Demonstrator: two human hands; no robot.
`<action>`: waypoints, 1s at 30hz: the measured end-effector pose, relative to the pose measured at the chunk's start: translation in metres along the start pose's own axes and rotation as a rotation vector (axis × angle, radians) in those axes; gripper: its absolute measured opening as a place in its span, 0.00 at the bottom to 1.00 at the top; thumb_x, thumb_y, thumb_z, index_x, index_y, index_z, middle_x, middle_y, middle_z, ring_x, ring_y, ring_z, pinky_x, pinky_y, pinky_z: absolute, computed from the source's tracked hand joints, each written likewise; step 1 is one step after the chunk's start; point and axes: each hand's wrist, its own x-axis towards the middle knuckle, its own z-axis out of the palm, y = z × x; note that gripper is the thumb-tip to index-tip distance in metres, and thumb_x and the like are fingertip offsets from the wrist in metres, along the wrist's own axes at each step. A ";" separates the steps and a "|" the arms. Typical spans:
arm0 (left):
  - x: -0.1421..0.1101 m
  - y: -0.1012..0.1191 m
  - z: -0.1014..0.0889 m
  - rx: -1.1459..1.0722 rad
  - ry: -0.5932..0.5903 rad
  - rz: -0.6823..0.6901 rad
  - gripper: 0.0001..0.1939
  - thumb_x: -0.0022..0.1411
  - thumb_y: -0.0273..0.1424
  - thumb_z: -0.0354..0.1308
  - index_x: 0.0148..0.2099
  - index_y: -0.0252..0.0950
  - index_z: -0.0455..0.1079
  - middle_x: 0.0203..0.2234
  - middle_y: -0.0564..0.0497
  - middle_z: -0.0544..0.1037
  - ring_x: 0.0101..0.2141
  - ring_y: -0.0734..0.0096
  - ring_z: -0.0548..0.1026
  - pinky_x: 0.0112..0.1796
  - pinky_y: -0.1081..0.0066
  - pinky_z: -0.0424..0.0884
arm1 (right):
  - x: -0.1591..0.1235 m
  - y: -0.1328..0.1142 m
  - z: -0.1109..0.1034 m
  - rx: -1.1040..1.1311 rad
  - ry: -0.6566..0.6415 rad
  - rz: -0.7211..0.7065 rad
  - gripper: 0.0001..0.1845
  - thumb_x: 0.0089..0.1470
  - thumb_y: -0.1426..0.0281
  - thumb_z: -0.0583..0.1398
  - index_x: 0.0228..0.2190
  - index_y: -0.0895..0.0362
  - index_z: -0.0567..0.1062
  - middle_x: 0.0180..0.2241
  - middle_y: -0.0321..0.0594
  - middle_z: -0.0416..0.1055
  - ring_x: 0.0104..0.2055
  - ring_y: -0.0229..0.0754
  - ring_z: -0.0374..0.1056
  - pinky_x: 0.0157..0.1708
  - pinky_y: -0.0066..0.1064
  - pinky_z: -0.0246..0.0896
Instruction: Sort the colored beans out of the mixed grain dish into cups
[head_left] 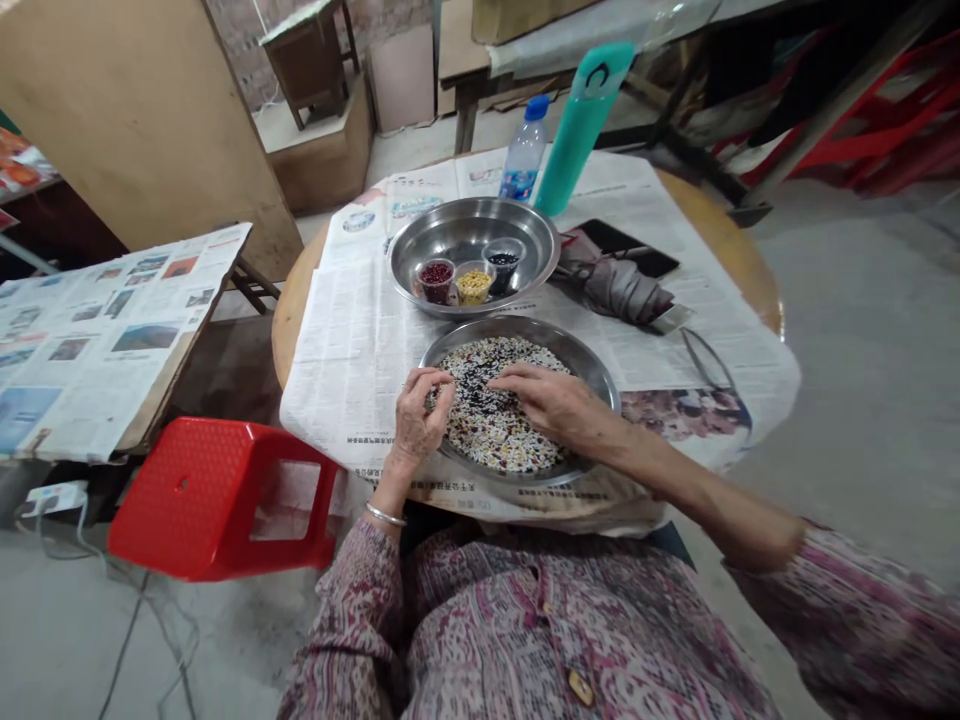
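Note:
A round steel tray (pixel 594 375) lies in front of me, holding a mix of white, black and reddish grains and beans (pixel 499 435). My left hand (pixel 424 415) is curled over the near left of the mix, fingertips among the grains; I cannot tell whether it pinches any. My right hand (pixel 544 400) lies flat over the top of the mix, holding nothing visible. Behind, a second steel tray (pixel 480 222) carries small plastic cups of red beans (pixel 436 280), yellow grains (pixel 474 287) and black beans (pixel 502 262).
Newspaper (pixel 352 350) covers the round wooden table (pixel 720 225). A water bottle (pixel 523 150), teal flask (pixel 577 130), phone (pixel 622 247), grey folded fabric (pixel 619 290) and eyeglasses (pixel 705 360) lie beyond. A red plastic stool (pixel 221 497) stands left, beside a newspaper-covered table (pixel 112 340).

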 end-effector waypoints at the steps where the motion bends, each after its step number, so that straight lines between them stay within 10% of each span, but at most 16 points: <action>1: 0.000 0.001 -0.002 0.038 0.002 0.020 0.04 0.70 0.29 0.57 0.43 0.38 0.72 0.39 0.48 0.77 0.46 0.65 0.76 0.51 0.62 0.72 | -0.006 0.001 -0.003 0.001 0.033 -0.003 0.22 0.57 0.78 0.52 0.48 0.52 0.78 0.52 0.45 0.75 0.54 0.48 0.71 0.54 0.43 0.69; 11: 0.002 0.048 -0.016 0.721 -0.558 0.093 0.34 0.51 0.45 0.75 0.54 0.37 0.68 0.50 0.39 0.74 0.50 0.47 0.72 0.48 0.54 0.73 | -0.059 -0.001 -0.006 -0.066 0.338 0.122 0.11 0.62 0.67 0.56 0.34 0.52 0.79 0.35 0.47 0.80 0.39 0.56 0.74 0.45 0.52 0.67; 18: -0.005 0.059 0.021 0.633 -0.750 -0.045 0.09 0.66 0.24 0.58 0.49 0.35 0.69 0.44 0.43 0.74 0.37 0.60 0.78 0.37 0.63 0.77 | -0.067 -0.002 0.017 0.162 0.547 0.154 0.06 0.60 0.66 0.59 0.32 0.49 0.77 0.33 0.43 0.79 0.38 0.53 0.75 0.43 0.48 0.70; 25: 0.018 0.050 0.055 0.258 -0.602 0.113 0.14 0.69 0.21 0.51 0.52 0.40 0.69 0.45 0.47 0.74 0.47 0.64 0.76 0.51 0.63 0.77 | -0.065 -0.001 0.020 0.158 0.586 0.163 0.08 0.61 0.69 0.57 0.34 0.51 0.78 0.36 0.43 0.80 0.41 0.51 0.75 0.48 0.48 0.70; 30: 0.043 0.025 0.061 0.466 -0.338 0.066 0.12 0.68 0.36 0.61 0.50 0.36 0.70 0.49 0.40 0.72 0.50 0.51 0.71 0.51 0.51 0.74 | -0.064 -0.006 0.016 0.143 0.579 0.194 0.10 0.61 0.71 0.56 0.36 0.51 0.78 0.37 0.44 0.80 0.43 0.50 0.75 0.50 0.47 0.70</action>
